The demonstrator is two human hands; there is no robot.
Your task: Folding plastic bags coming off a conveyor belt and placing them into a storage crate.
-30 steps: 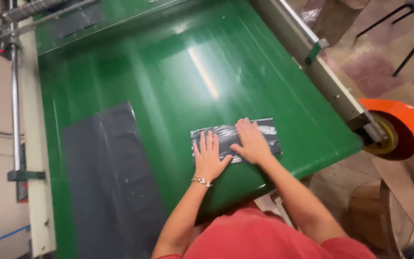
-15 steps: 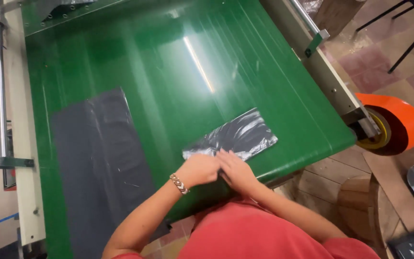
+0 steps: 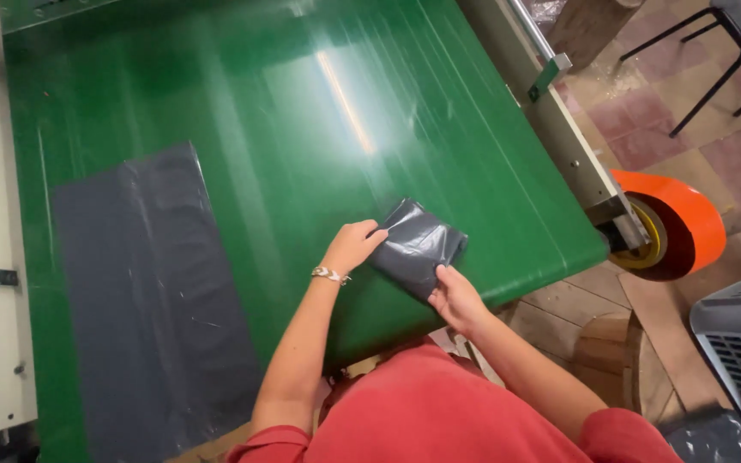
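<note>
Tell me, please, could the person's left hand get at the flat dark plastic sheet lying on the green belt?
Probably yes: the left hand holds the folded dark bag, and only bare green belt separates it from the flat dark sheet on its left.

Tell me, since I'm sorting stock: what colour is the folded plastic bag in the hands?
Dark grey, slightly glossy: the folded bag, seen clearly in the head view.

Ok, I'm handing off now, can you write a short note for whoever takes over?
Left hand: gripping the upper left edge of the folded dark plastic bag.
Right hand: holding the bag's lower corner.
Bag lies near the front edge of the green belt.
Done: this bag is folded into a small packet.
Left: a flat, unfolded dark bag waits on the belt's left side.
</note>
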